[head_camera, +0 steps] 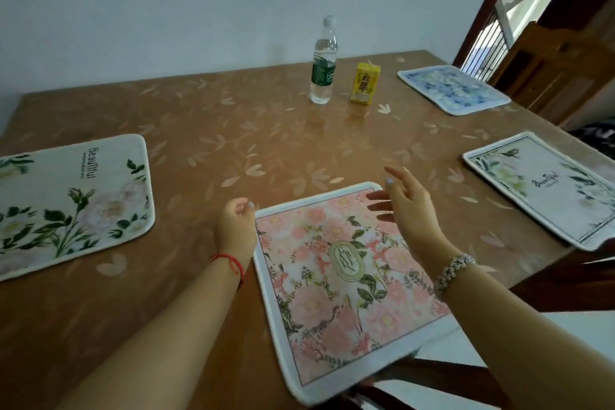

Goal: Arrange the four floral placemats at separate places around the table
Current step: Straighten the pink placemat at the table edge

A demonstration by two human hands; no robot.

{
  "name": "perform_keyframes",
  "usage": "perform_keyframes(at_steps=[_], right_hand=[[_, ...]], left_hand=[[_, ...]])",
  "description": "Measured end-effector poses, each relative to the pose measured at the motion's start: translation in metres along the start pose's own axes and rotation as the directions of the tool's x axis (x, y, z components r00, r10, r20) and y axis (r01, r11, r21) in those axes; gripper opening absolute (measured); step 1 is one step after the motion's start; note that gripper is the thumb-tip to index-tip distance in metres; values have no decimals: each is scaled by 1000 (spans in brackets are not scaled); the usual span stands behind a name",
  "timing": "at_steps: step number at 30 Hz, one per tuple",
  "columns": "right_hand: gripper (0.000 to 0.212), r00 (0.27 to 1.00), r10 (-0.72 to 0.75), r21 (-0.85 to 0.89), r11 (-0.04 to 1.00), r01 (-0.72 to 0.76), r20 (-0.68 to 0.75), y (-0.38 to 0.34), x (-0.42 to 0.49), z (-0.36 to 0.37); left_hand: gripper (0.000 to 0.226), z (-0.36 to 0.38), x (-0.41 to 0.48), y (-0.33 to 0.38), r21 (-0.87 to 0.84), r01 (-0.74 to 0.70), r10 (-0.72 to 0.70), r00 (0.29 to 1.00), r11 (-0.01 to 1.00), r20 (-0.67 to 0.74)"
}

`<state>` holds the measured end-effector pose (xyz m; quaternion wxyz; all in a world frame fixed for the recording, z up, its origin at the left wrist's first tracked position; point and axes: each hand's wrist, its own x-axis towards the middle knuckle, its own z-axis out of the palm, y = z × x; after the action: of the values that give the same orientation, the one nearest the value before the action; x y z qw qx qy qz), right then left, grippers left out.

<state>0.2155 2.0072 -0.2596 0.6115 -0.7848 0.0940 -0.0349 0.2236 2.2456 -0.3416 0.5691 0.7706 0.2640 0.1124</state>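
Four floral placemats lie apart on the brown table (233,130). The pink one (336,283) lies right in front of me, its near edge hanging over the table's edge. A white and green mat (66,203) is at the left. Another white mat (549,190) sits at the right edge, and a blue one (452,88) at the far right. My left hand (234,225) hovers at the pink mat's left corner, fingers loosely curled and holding nothing. My right hand (404,203) hovers over that mat's far right corner with its fingers spread.
A clear water bottle (323,63) and a yellow drink carton (364,83) stand at the table's far middle. Wooden chairs (549,66) stand at the right side, and a chair back shows below the pink mat. A white wall lies behind the table.
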Motion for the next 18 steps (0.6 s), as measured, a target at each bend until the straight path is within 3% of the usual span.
perform_keyframes(at_steps=[4, 8, 12, 18], right_hand=[[34, 995, 83, -43, 996, -80, 59, 16, 0, -23], [38, 987, 118, -331, 940, -77, 107, 36, 1, -42], [40, 979, 167, -554, 829, -76, 116, 56, 2, -55], [39, 966, 241, -632, 764, -129, 94, 70, 3, -62]], left_hand=[[32, 4, -15, -10, 61, 44, -42, 999, 997, -20], [21, 8, -35, -18, 121, 63, -55, 996, 991, -71], [23, 12, -52, -22, 160, 85, -63, 988, 983, -138], [26, 15, -53, -20, 198, 127, -107, 988, 972, -108]])
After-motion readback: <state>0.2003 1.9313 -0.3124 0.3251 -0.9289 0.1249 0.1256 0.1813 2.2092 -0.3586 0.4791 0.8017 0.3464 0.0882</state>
